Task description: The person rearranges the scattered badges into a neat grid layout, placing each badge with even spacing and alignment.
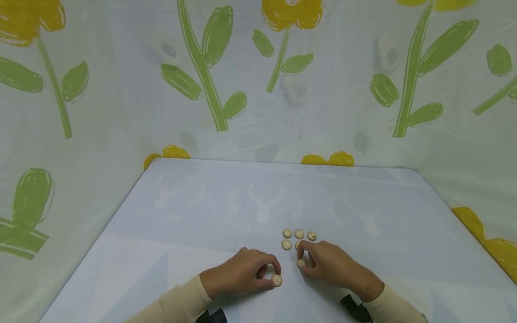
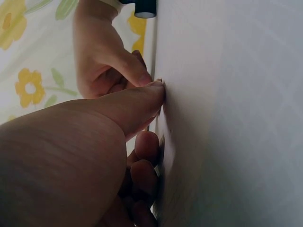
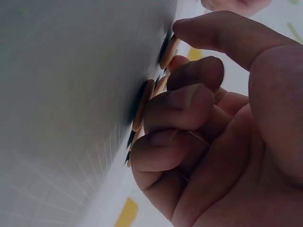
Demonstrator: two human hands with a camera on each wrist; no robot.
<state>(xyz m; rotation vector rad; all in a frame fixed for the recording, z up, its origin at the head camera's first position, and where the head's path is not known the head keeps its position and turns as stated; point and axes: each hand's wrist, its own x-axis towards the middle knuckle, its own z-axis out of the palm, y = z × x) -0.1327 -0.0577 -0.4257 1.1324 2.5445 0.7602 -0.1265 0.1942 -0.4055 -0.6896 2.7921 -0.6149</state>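
Note:
My left hand (image 1: pixel 244 272) pinches a small round wooden disc (image 1: pixel 276 280) between thumb and finger, near the front of the table. Just to its right, my right hand (image 1: pixel 333 264) grips another pale wooden disc (image 1: pixel 301 263) by its edges at the tabletop. Beyond the hands, several like discs lie flat in two short rows, among them a front-left disc (image 1: pixel 286 244) and a back-right disc (image 1: pixel 312 235) with a darker mark. The right fingers partly cover one front-row disc. In the left wrist view, the left thumb (image 2: pixel 135 101) mostly hides its disc.
The white table (image 1: pixel 133 251) carries faint printed deer heads and lettering. A pale curtain (image 1: pixel 323 107) with yellow flowers and green leaves hangs behind it and at both sides. Dark wrist-worn devices show below the left sleeve (image 1: pixel 183 298) and right sleeve (image 1: pixel 393 307).

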